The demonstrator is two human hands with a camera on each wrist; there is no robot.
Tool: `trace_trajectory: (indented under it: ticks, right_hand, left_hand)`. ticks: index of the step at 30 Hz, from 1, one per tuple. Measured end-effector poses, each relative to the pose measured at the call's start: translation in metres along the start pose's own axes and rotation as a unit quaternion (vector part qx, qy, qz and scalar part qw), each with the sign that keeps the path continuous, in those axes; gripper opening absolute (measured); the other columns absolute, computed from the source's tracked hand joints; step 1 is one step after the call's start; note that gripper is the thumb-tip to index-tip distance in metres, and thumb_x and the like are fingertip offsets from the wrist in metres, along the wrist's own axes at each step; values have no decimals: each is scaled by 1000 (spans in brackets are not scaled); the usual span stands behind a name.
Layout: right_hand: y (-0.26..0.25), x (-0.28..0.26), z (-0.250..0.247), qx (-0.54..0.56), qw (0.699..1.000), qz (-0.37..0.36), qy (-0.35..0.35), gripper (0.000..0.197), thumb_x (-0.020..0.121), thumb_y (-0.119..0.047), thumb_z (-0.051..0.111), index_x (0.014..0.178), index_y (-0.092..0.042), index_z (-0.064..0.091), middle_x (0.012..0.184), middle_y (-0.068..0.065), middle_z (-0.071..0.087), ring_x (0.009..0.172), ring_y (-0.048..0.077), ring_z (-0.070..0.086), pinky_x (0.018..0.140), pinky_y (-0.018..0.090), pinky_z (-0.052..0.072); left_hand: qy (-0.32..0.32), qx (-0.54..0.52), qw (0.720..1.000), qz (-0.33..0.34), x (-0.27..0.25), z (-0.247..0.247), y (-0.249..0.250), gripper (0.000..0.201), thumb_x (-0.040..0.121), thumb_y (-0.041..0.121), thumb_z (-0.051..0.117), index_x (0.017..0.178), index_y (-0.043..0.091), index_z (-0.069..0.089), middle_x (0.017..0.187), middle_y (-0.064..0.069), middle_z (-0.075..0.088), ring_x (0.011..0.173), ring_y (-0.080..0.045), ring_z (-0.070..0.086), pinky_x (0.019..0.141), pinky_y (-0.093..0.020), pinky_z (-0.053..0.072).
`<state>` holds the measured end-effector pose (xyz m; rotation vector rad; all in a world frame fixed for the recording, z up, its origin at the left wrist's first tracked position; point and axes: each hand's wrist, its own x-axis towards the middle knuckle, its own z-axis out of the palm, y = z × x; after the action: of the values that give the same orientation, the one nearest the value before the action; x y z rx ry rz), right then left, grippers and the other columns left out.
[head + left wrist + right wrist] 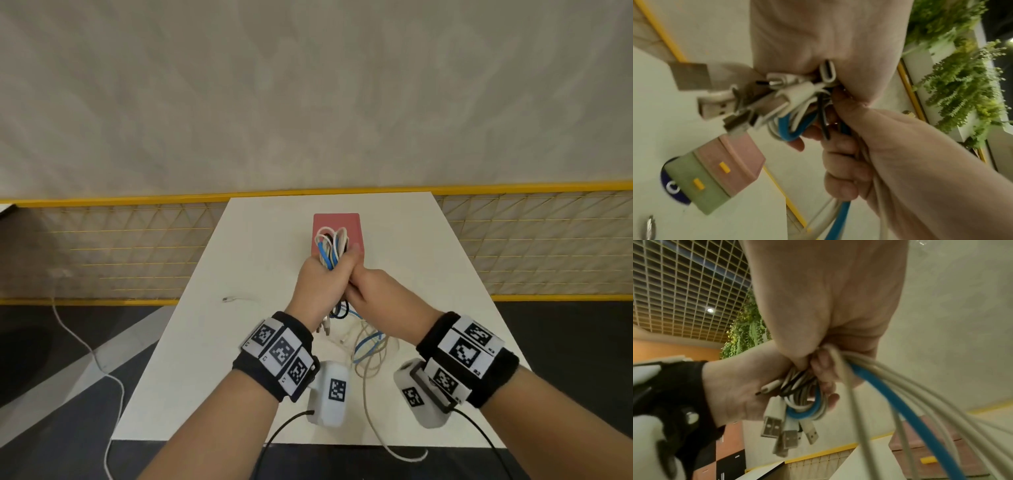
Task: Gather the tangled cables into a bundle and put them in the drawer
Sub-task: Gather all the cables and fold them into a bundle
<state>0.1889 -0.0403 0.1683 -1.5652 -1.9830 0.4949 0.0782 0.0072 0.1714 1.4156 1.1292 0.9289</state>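
Left hand (317, 286) fingers curled tight round the cable bundle (330, 248), loops sticking out above the fist, USB plugs (786, 433) hanging below. Right hand (375, 291) fingers closed on the trailing cables (368, 342), touching the left. Pink drawer box (337, 222) just beyond the fingers on the table (212, 342).

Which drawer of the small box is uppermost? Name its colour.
The pink drawer; the green drawer sits beneath it. Each has a yellow handle.

A white worktop (260, 342) stands before a yellow-framed mesh fence (102, 246). Green plants (962, 84) hang nearby; a dark blue round object (674, 188), possibly a sticker, lies there.
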Motion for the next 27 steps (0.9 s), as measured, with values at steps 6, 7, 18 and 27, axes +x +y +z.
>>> trace_trajectory:
  ticks: [6, 7, 18, 27]
  right_hand:
    - [15, -15, 16, 131, 989, -13, 61, 43, 94, -27, 51, 130, -32, 28, 77, -7, 65, 57, 14, 55, 59, 31, 45]
    - [22, -19, 20, 148, 987, -5, 64, 40, 95, -27, 51, 127, -31, 29, 69, -11, 60, 52, 11, 49, 57, 30, 42]
    - [1, 7, 26, 218, 975, 17, -36, 98, 73, -33, 79, 146, -36, 12, 135, -18, 43, 124, -4, 43, 105, 16, 34]
    - [36, 27, 25, 114, 991, 63, -44, 11, 81, -14, 68, 76, -23, 64, 74, 5, 66, 66, 17, 56, 66, 33, 44]
  left_hand:
    - [107, -170, 980, 8, 8, -17, 31, 41, 96, 36, 58, 61, 17, 64, 64, -7, 67, 65, -25, 65, 67, -37, 55]
    - [99, -229, 968, 16, 11, -23, 36, 42, 97, 34, 56, 59, 18, 62, 59, -3, 63, 63, -26, 64, 66, -38, 54]
    - [98, -211, 967, 106, 7, -31, 41, 35, 93, 33, 64, 64, 18, 50, 42, 6, 39, 37, -15, 39, 63, -45, 44]
    - [-22, -134, 987, 86, 0, -73, 30, 33, 93, 33, 63, 74, 8, 52, 46, 0, 29, 35, -18, 30, 45, -27, 43]
